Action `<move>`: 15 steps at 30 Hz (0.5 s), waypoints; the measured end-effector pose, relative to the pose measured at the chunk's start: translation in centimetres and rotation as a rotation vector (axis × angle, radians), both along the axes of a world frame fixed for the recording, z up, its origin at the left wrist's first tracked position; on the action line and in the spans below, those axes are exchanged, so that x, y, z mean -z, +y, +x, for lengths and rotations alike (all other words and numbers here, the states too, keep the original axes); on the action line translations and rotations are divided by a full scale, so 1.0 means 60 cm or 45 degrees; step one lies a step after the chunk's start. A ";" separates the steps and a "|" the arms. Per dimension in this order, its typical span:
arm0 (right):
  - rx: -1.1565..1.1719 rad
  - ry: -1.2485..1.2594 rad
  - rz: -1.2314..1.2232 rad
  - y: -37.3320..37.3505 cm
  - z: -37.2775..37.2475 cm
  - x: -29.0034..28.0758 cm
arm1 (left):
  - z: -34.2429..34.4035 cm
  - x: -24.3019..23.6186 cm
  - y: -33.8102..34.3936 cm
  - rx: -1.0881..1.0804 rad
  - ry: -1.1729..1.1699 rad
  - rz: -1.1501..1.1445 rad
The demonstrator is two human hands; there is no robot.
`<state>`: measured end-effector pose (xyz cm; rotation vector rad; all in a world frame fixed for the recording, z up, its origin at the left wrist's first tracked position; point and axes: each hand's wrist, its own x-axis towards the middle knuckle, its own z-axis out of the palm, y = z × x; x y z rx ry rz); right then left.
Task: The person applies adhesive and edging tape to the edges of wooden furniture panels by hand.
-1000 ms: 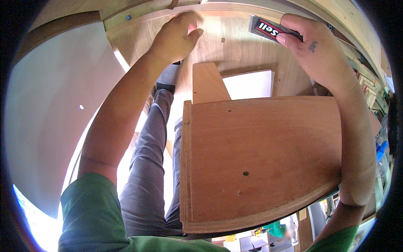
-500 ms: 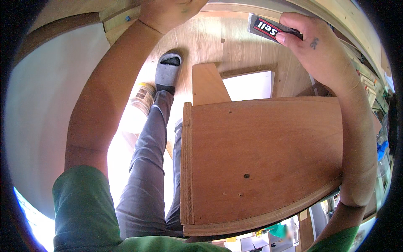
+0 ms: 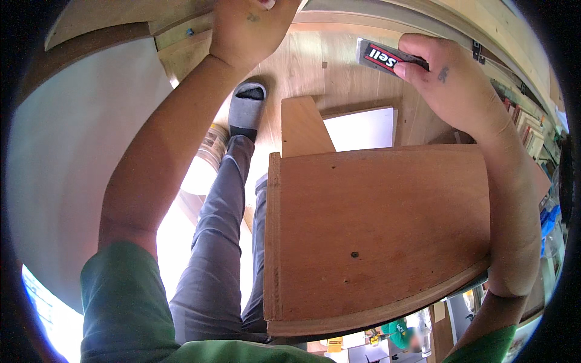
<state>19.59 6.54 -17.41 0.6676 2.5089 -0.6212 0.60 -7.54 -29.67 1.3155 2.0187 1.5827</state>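
Right hand [image 3: 448, 81] gripping flat dark piece [image 3: 382, 57], wooden panel [image 3: 384, 212] below, left hand [image 3: 251, 30] at top (can't tell its grip)

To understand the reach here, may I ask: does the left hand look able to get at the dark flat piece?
Probably yes: nothing visible stands between the left hand and the dark flat piece, whose free end sticks out leftward from the right hand.
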 end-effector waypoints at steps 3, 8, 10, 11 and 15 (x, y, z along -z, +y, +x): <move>0.004 -0.018 -0.040 -0.002 -0.002 -0.002 | -0.001 0.002 0.007 0.010 -0.732 -0.266; 0.029 -0.036 -0.068 0.001 -0.004 -0.003 | -0.013 -0.009 0.015 0.018 -1.221 -0.310; 0.024 -0.033 -0.067 0.001 -0.002 0.001 | -0.018 -0.025 0.024 0.026 -1.109 -0.403; 0.018 -0.030 -0.064 0.001 -0.001 0.003 | -0.019 -0.030 0.027 0.035 -0.995 -0.491; -0.017 0.017 -0.058 0.006 0.001 0.003 | -0.023 -0.043 0.038 0.031 -0.932 -0.533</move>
